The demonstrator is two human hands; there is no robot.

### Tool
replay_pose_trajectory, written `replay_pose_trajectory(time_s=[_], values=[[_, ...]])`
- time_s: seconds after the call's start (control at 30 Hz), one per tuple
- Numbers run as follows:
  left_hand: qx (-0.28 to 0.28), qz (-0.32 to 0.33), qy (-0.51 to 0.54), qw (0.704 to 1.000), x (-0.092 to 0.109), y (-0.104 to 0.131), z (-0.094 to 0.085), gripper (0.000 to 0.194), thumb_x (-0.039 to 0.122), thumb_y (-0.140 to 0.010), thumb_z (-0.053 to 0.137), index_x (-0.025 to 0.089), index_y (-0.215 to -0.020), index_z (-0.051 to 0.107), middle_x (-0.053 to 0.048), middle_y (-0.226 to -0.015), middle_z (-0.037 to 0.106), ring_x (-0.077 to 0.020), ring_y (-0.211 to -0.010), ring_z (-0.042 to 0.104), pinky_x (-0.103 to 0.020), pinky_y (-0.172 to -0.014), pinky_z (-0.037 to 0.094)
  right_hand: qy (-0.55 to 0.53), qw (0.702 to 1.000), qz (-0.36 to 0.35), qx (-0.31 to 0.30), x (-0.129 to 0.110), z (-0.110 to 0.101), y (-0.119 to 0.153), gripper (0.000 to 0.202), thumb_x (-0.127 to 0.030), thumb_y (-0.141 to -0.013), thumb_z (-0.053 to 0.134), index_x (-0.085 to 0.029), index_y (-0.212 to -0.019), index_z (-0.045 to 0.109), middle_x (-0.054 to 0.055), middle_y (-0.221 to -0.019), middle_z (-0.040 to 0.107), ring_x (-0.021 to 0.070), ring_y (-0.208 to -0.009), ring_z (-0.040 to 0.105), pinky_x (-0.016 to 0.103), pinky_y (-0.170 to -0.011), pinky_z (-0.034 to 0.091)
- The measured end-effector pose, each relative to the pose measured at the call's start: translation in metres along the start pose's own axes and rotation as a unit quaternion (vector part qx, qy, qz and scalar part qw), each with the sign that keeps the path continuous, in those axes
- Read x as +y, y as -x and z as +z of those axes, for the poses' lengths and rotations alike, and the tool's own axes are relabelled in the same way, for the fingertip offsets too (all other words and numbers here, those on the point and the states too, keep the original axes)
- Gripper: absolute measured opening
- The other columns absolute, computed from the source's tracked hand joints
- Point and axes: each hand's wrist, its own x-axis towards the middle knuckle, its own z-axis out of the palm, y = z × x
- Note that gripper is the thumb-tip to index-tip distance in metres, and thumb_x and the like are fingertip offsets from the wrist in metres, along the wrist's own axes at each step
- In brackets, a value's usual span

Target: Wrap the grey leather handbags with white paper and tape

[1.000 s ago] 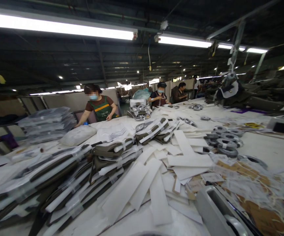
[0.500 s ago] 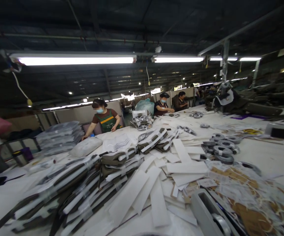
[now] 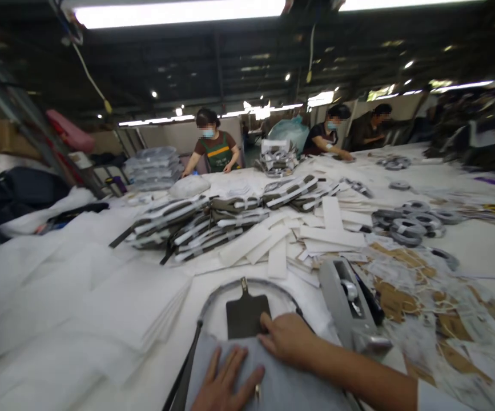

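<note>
A bag (image 3: 311,388) lies in front of me under a thin, translucent pale sheet, its wrapped handle (image 3: 229,285) arched away from me. Inside that arch rests a dark tag-shaped flap (image 3: 242,319) with a small metal clasp at its top. My left hand (image 3: 228,382) is flat on the covered bag, fingers spread. At the flap's right lower edge, my right hand (image 3: 288,338) has its fingers curled in, gripping it. A dark strap (image 3: 186,365) runs down the bag's left side.
A grey tape dispenser (image 3: 337,302) stands right of the bag. Beyond are white strips (image 3: 277,257), wrapped dark bundles (image 3: 196,228) and tape rolls (image 3: 414,222). Brown tags (image 3: 395,299) spread at right, white sheets (image 3: 101,291) at left. A co-worker (image 3: 217,148) works across the table.
My view has tilted down and turned left. Both my hands and the covered bag with its handle and flap have come into view; the earlier frame showed neither hand.
</note>
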Motion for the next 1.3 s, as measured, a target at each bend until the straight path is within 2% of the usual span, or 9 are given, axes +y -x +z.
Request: replay_pose_trajectory(time_s=[0.07,0.23,0.37,0.53,0.63,0.77,0.9,1.03,1.3], values=[[-0.007,-0.006,-0.011,1.000,0.002,0.004,-0.002,0.080,0.070,-0.084,0.053,0.040,-0.152,0.024,-0.013,-0.157,0.036,-0.0381,-0.141,0.037,-0.066,-0.113,0.029,0.015,1.000,-0.009,0.005,-0.003,-0.003,0.005,0.037,-0.041,-0.100,0.037,-0.014,-0.112,0.059,0.013,-0.089,0.074,0.0287,-0.083,0.071,0.032,-0.067,0.045],[0.011,0.009,-0.014,1.000,0.012,0.009,-0.013,0.080,0.069,-0.086,0.052,0.035,-0.153,0.026,-0.014,-0.157,0.033,-0.0348,-0.144,0.031,-0.063,-0.118,0.018,0.010,0.999,-0.003,0.032,-0.001,-0.018,0.003,0.036,-0.044,-0.098,0.048,-0.012,-0.102,0.063,0.017,-0.094,0.072,0.0295,-0.091,0.069,0.034,-0.077,0.048],[0.031,0.008,-0.006,0.999,0.015,0.008,-0.013,0.074,0.072,-0.088,0.044,0.034,-0.150,0.032,-0.015,-0.153,0.036,-0.0324,-0.143,0.031,-0.060,-0.118,0.016,-0.048,0.994,0.023,0.097,0.002,-0.035,-0.031,0.035,-0.039,-0.099,0.050,-0.008,-0.111,0.062,0.020,-0.111,0.068,0.0294,-0.111,0.062,0.036,-0.094,0.045],[0.034,0.008,-0.020,0.999,0.016,0.010,-0.011,0.073,0.070,-0.089,0.044,0.030,-0.149,0.035,-0.015,-0.150,0.038,-0.0317,-0.142,0.032,-0.060,-0.119,0.014,-0.142,0.984,0.037,0.104,-0.006,-0.043,-0.073,0.043,-0.034,-0.099,0.048,-0.002,-0.125,0.058,0.012,-0.104,0.073,0.0221,-0.103,0.067,0.032,-0.092,0.048],[0.041,0.013,-0.021,0.999,0.015,0.010,-0.011,0.072,0.070,-0.089,0.044,0.030,-0.149,0.036,-0.015,-0.149,0.039,-0.0322,-0.140,0.034,-0.060,-0.118,0.014,-0.198,0.972,0.028,0.127,-0.015,-0.041,-0.054,0.052,-0.033,-0.100,0.046,-0.004,-0.143,0.044,0.009,-0.108,0.073,0.0174,-0.101,0.068,0.029,-0.090,0.050],[0.065,0.033,-0.019,0.997,0.011,0.012,-0.011,0.071,0.070,-0.089,0.044,0.028,-0.147,0.039,-0.015,-0.146,0.042,-0.0322,-0.138,0.037,-0.060,-0.118,0.016,-0.296,0.935,-0.109,0.160,-0.025,-0.031,0.008,0.033,-0.032,-0.096,0.053,-0.015,-0.119,0.069,0.003,-0.116,0.073,0.0167,-0.111,0.065,0.030,-0.102,0.047],[0.093,0.039,0.002,0.995,0.006,0.013,-0.007,0.071,0.069,-0.089,0.047,0.020,-0.139,0.046,-0.014,-0.129,0.057,-0.0298,-0.124,0.052,-0.057,-0.119,0.018,-0.273,0.941,-0.172,0.105,-0.029,-0.012,0.053,0.033,-0.022,-0.098,0.045,-0.021,-0.118,0.071,0.000,-0.128,0.068,0.0144,-0.122,0.060,0.032,-0.111,0.041],[0.140,0.046,0.025,0.989,0.004,0.014,0.002,0.070,0.069,-0.086,0.052,0.015,-0.130,0.051,-0.011,-0.112,0.067,-0.0269,-0.109,0.062,-0.055,-0.120,0.019,-0.257,0.933,-0.224,0.114,-0.020,0.012,0.060,0.033,-0.014,-0.096,0.049,-0.023,-0.120,0.071,0.003,-0.129,0.067,0.0154,-0.126,0.058,0.032,-0.112,0.043],[0.285,0.105,-0.046,0.952,0.005,0.028,0.013,0.058,0.057,-0.088,0.060,0.011,-0.122,0.057,-0.015,-0.117,0.070,-0.0277,-0.108,0.066,-0.053,-0.111,0.041,-0.261,0.903,-0.285,0.186,-0.010,0.046,0.053,0.030,-0.017,-0.096,0.054,-0.023,-0.120,0.070,0.007,-0.122,0.071,0.0170,-0.122,0.062,0.032,-0.108,0.049]])
